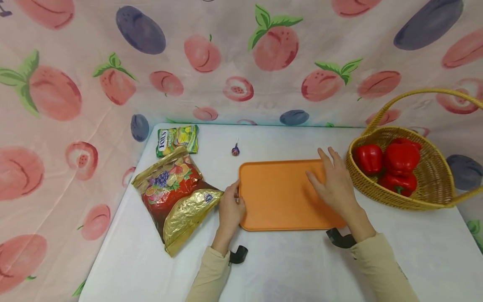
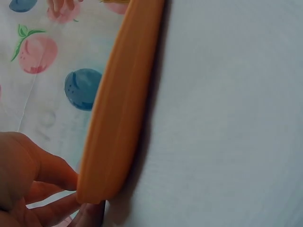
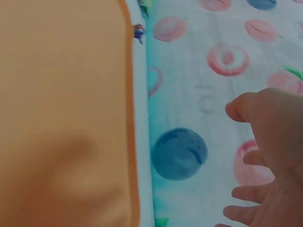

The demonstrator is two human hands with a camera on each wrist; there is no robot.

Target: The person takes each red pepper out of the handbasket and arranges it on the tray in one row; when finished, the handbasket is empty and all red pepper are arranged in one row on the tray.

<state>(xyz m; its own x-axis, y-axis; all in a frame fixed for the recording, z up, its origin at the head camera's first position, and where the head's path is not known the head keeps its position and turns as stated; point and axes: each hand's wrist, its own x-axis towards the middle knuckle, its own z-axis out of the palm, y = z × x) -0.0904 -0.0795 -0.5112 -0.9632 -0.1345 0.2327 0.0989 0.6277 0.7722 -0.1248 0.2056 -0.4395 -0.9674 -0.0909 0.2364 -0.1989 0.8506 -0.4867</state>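
An orange rectangular tray (image 1: 279,197) lies in the middle of the white table. At its left edge my left hand (image 1: 230,209) pinches the rim, thumb on the near side; the left wrist view shows the fingers on one end of the tray (image 2: 116,104). My right hand (image 1: 336,186) hovers over the tray's right part with spread fingers and holds nothing. In the right wrist view that hand (image 3: 274,161) is apart from the tray (image 3: 66,85), and a shadow falls on the tray's surface.
Left of the tray lies a red and gold candy bag (image 1: 173,197), with a green Fox's candy packet (image 1: 177,140) behind it. A lollipop (image 1: 235,149) lies beyond the tray. At right, a wicker basket (image 1: 434,180) holds red bell peppers (image 1: 401,157). Fruit-print cloth (image 1: 226,42) hangs behind.
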